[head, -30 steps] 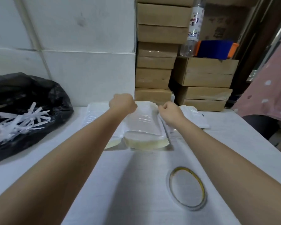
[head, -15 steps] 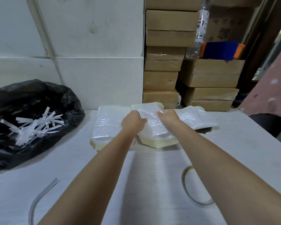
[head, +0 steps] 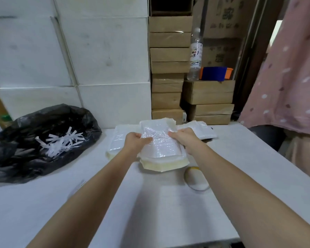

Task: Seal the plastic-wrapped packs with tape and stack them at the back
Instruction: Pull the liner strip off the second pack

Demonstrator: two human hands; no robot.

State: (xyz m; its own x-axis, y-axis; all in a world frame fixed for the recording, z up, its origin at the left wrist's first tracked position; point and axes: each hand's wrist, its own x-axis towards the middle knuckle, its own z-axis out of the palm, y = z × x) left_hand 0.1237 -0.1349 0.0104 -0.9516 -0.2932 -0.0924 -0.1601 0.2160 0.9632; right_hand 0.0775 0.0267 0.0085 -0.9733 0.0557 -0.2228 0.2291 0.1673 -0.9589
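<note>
Presently both hands hold one plastic-wrapped pack (head: 159, 145) at the far middle of the white table (head: 150, 203). Left hand (head: 135, 143) grips the pack's left edge, thumb on top of the wrap, fingers curled under. Right hand (head: 183, 138) grips the right edge the same way, thumb pressed on the film. Pack is tilted, near end lower, resting on or just above a cream-edged pack (head: 164, 164) beneath it; contact between the two cannot be told. Two more wrapped packs lie flat at the back: one to the left (head: 117, 143), partly hidden by the left hand, one to the right (head: 202, 130) behind the right hand. Tape roll (head: 196, 179) lies flat on the table just beside the right forearm, blurred. Black bag (head: 43, 140) holding white paper strips (head: 61, 141) sits at the table's left. Cardboard boxes (head: 169, 68) are stacked behind the table.
</note>
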